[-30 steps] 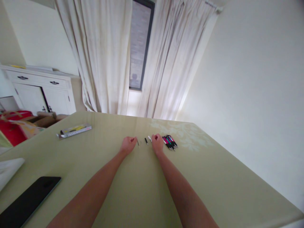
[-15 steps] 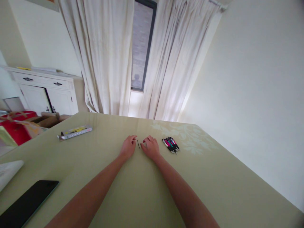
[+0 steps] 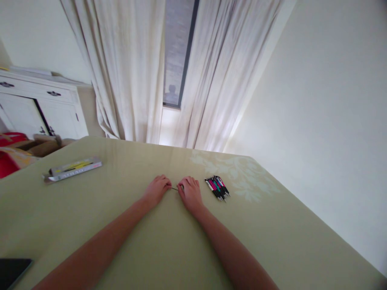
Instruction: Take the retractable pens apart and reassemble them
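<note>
A thin black stick (image 3: 174,189), too small for me to tell its kind, spans the short gap between my hands, just over the table. My left hand (image 3: 157,189) pinches its left end between thumb and fingers. At the other end, the fingertips of my right hand (image 3: 190,193) are closed on it, and they partly hide that end. To the right of my right hand lies a row of several pens (image 3: 217,187) with black, pink, white and green parts, side by side on the table (image 3: 169,241).
An open long pen box (image 3: 74,169) with yellow on it lies on the table's left. A dark flat device, perhaps a phone (image 3: 13,270), shows at the lower left edge. Beyond the table are curtains (image 3: 130,72), a white cabinet (image 3: 60,108) and a wall on the right.
The stick lay upright in view between my parted hands; now it lies crosswise with both hands closed on its ends. The view has shifted, moving the box and phone leftward.
</note>
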A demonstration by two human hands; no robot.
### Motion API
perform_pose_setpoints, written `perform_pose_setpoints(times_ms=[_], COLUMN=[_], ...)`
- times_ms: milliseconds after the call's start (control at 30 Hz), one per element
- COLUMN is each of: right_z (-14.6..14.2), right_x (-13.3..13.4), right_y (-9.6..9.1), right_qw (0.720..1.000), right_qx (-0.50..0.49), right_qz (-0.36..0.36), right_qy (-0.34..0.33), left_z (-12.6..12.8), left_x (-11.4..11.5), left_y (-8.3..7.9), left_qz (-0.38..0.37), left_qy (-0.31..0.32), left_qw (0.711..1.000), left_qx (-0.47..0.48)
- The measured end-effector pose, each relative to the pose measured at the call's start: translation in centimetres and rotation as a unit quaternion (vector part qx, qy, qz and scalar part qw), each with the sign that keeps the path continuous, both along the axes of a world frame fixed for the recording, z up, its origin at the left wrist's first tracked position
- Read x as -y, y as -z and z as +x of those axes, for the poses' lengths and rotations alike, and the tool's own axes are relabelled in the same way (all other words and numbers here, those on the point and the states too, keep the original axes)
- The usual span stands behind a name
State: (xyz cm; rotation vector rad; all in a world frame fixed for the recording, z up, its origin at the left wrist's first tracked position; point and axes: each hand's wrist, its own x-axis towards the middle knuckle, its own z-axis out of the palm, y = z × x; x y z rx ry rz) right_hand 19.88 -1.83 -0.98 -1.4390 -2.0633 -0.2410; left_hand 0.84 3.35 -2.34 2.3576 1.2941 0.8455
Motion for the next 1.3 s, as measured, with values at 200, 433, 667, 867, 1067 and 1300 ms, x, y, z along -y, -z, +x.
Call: perform_pose_setpoints(times_ms=[200,433,667,867,1067,1300], right_z=[0.5,0.0,-0.2,-0.1,0.0,-0.1], right_x=[0.5,0.7,0.7,0.8,0.8,1.0], right_y=[-0.4,-0.7,-0.7,-0.8,-0.7,-0.8], right_qw=[0.982,0.984,0.986,0.985,0.986,0.984], right_qx=[-0.174,-0.155,-0.144,-0.142,-0.138,-0.149], right_qz=[0.045,0.024,0.023,0.027,0.026,0.033], right_qy=[-0.059,-0.080,-0.082,-0.096,-0.093,-0.089], left_z=[0.8,1.7,1.2,1.2,1.4,1.3], left_x=[0.8,2.0,2.1,2.1,2.0,2.2], left_y=[-1.2,-1.5,-1.2,-1.4,-1.3,-1.2], left_qz=[-0.096,-0.317,-0.340,-0.336,-0.331,-0.326], left_qy=[0.000,0.044,0.035,0.042,0.040,0.052], left_qw=[0.974,0.822,0.779,0.781,0.784,0.807], left_qx=[0.207,0.470,0.526,0.525,0.524,0.490])
